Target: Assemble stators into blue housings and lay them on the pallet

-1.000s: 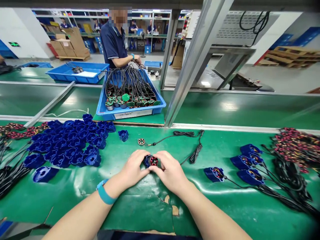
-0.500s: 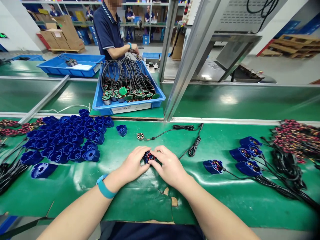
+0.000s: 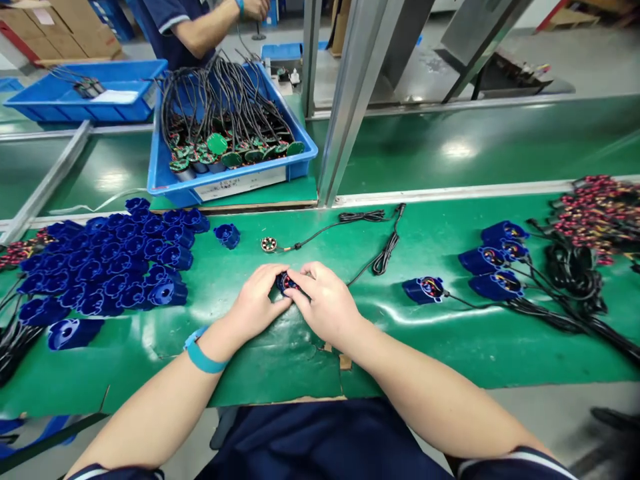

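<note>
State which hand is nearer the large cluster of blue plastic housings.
Left. The left hand is right of the cluster, not touching it; the right hand is farther right.

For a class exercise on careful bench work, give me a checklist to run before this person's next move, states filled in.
1. Left hand holds the blue housing: ok.
2. Right hand at the housing's mouth: ok.
3. Wired insert fully inside: cannot tell, fingers cover it.
4. Wired ring clear of both hands: ok, beyond them.
5. Green mat undamaged: not ok, torn near its front edge.
</note>
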`<action>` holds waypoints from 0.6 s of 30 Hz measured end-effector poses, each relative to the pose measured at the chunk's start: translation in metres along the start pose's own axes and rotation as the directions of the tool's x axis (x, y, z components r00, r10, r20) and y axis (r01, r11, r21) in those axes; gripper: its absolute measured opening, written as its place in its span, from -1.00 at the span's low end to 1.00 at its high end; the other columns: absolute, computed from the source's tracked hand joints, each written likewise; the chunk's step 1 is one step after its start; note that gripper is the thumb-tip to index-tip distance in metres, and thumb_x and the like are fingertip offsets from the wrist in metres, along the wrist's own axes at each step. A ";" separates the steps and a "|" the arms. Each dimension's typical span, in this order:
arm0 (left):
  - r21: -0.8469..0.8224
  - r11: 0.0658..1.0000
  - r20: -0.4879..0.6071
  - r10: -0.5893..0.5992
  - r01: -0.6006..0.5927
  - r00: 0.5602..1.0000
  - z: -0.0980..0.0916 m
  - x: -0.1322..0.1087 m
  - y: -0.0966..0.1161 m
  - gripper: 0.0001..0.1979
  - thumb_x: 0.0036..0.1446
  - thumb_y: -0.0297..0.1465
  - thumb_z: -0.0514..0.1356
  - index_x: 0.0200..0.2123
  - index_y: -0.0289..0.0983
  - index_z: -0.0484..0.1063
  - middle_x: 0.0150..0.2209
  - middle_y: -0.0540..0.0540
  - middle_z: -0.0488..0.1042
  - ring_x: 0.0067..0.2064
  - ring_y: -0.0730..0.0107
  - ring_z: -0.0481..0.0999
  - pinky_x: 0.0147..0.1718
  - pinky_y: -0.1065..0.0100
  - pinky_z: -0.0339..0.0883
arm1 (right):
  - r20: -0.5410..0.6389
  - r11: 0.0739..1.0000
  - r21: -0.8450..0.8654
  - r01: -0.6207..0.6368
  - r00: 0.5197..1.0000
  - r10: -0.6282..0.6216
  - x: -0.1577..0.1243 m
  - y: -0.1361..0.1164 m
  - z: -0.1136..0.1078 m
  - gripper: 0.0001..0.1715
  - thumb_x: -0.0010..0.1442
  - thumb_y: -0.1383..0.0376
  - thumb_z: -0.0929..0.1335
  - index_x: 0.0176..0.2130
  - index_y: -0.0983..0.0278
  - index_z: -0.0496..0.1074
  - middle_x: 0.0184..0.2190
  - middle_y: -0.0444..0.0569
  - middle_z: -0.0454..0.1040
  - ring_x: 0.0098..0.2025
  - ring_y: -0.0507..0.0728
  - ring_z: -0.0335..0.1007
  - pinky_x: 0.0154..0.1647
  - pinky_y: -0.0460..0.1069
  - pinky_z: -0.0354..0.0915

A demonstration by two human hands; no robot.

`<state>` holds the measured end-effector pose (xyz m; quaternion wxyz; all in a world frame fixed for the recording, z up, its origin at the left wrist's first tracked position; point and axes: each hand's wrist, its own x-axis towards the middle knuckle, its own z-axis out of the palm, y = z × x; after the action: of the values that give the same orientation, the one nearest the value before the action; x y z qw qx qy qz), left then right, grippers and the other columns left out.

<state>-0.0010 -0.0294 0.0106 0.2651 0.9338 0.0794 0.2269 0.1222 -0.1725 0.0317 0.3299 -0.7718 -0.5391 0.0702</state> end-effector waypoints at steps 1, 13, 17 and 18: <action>0.008 1.000 0.007 -0.004 0.004 1.000 0.000 0.000 0.000 -0.58 0.16 -0.40 0.29 0.09 -0.25 0.36 -0.01 -0.21 0.55 0.03 0.15 0.56 0.05 0.12 0.49 | 0.010 1.000 0.011 0.020 1.000 -0.020 0.000 0.001 0.000 -0.68 0.35 0.27 0.34 0.05 0.31 0.52 -0.15 0.09 0.44 -0.14 0.18 0.37 -0.08 0.10 0.41; 0.012 0.997 0.067 -0.083 0.082 0.994 -0.001 0.002 0.001 -0.58 0.17 -0.36 0.30 0.08 -0.22 0.34 -0.01 -0.12 0.55 0.01 0.24 0.57 0.03 0.19 0.48 | 0.068 0.995 0.001 0.101 0.993 -0.100 0.001 0.003 -0.008 -0.68 0.39 0.32 0.28 0.06 0.38 0.49 -0.09 0.16 0.44 -0.09 0.21 0.36 -0.05 0.14 0.41; -0.033 0.994 0.089 -0.097 0.100 0.991 -0.002 0.003 0.002 -0.55 0.14 -0.40 0.30 0.10 -0.23 0.32 0.00 -0.11 0.55 0.01 0.26 0.58 0.03 0.22 0.48 | 0.054 0.997 -0.009 0.074 0.996 -0.073 0.000 0.005 -0.007 -0.67 0.39 0.29 0.29 0.06 0.39 0.48 -0.11 0.15 0.44 -0.10 0.20 0.36 -0.06 0.11 0.41; -0.039 0.994 0.089 -0.094 0.098 0.992 -0.002 0.004 0.003 -0.55 0.14 -0.41 0.29 0.10 -0.23 0.32 0.01 -0.11 0.55 0.01 0.27 0.57 0.03 0.22 0.48 | 0.053 0.998 -0.003 0.066 0.996 -0.065 -0.001 0.005 -0.007 -0.66 0.39 0.29 0.30 0.07 0.39 0.48 -0.11 0.14 0.44 -0.11 0.20 0.36 -0.07 0.11 0.41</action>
<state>0.0013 -0.0295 0.0150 0.2991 0.9319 0.1076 0.1746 0.1291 -0.1774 0.0343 0.3160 -0.7523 -0.5728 0.0785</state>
